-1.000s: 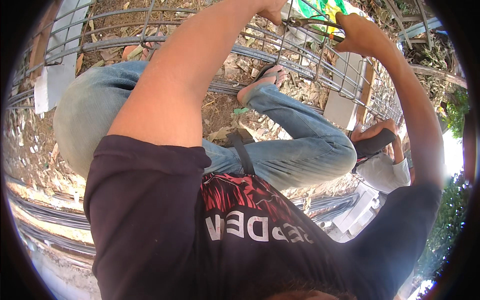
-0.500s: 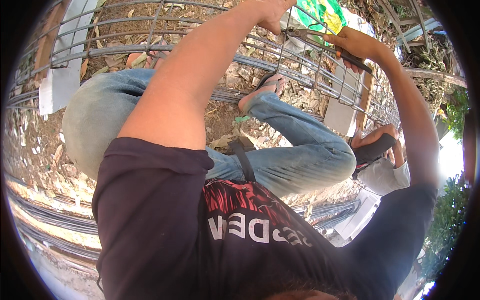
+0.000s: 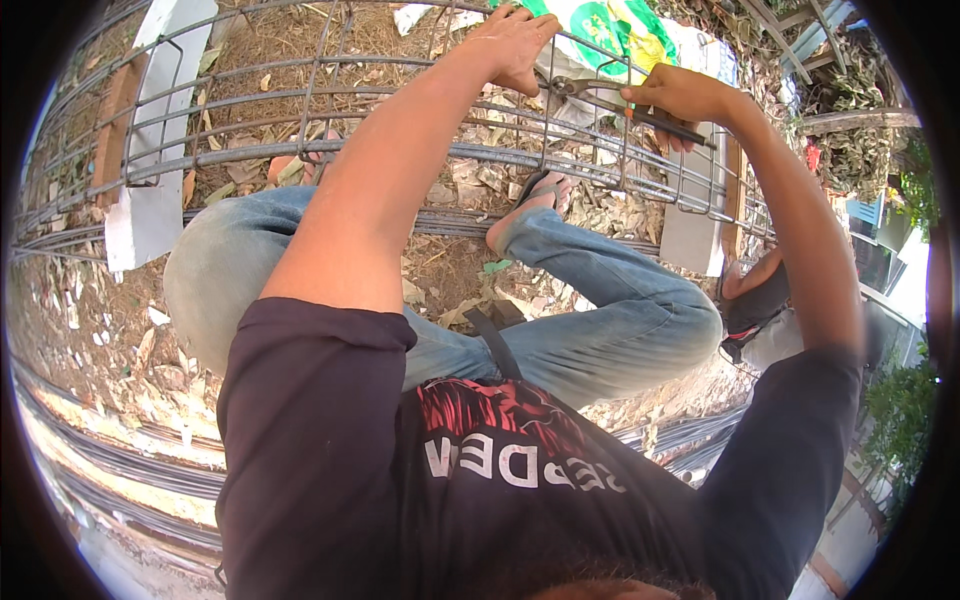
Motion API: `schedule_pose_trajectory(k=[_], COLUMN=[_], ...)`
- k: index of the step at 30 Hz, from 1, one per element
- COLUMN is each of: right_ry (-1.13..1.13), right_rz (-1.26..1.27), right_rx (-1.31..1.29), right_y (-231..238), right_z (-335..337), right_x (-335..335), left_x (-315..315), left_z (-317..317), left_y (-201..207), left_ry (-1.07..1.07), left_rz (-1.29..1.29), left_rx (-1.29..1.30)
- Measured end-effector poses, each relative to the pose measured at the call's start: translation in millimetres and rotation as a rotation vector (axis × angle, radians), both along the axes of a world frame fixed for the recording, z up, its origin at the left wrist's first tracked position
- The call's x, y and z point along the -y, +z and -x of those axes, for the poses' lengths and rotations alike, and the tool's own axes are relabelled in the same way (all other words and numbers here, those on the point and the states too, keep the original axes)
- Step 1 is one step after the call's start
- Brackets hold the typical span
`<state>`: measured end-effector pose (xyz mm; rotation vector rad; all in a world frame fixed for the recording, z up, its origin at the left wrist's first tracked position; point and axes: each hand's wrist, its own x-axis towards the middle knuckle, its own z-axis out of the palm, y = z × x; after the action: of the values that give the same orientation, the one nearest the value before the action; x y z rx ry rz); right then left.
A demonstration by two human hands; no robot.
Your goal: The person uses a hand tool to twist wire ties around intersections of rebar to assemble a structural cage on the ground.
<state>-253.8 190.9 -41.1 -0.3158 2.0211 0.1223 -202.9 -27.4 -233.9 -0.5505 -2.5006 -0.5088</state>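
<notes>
A long steel rebar cage (image 3: pixel 390 149) runs across the upper part of the view, its thin bars joined by square stirrups. My left hand (image 3: pixel 508 46) lies over its upper bars, fingers curled over a bar and thumb reaching down toward a stirrup. In my right hand (image 3: pixel 685 98) is a pair of pincers (image 3: pixel 590 94) with dark handles and an orange mark. Their metal jaws point left and meet the cage at a stirrup, just right of my left thumb. Any wire in the jaws is too small to make out.
White supports (image 3: pixel 147 222) with wood strips hold the cage at left and right. A green and yellow sack (image 3: pixel 625 35) lies beyond it. Dry leaves cover the ground. Bundled rods (image 3: pixel 140 450) lie at lower left. Another person (image 3: pixel 760 305) crouches at right.
The view has shifted, so the cage and both hands appear lower. The pincers have turned a little, their handles now lying flatter. Both hands stay at the same stirrup.
</notes>
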Motion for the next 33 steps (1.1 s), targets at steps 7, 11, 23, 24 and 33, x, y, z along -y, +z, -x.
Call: schedule_pose_trajectory(k=[7, 11, 23, 24, 33], right_ry=[-0.82, -1.027, -0.149, -0.076, 0.008], right_rz=[0.766, 0.796, 0.611, 0.561, 0.238], right_rx=[0.09, -0.259, -1.005, -0.976, -0.85], right_y=[-55.7, -94.7, -155.0, -163.6, -121.5], right_z=[-92.8, -141.2, -86.7, -76.5, -65.7], right_x=[-85.6, -105.9, -182.2, -184.7, -168.1], left_x=[-3.8, -2.0, -14.7, -19.2, -4.0], left_z=[-4.0, -3.7, -34.9, -39.7, -201.6], left_y=[1.5, 6.5, 28.4, 39.4, 206.3], left_ry=[0.015, 0.02, 0.144, 0.21, 0.091], left_rz=[0.179, 0.26, 0.307, 0.285, -0.212], left_rx=[0.451, 0.464, 0.504, 0.528, 0.427])
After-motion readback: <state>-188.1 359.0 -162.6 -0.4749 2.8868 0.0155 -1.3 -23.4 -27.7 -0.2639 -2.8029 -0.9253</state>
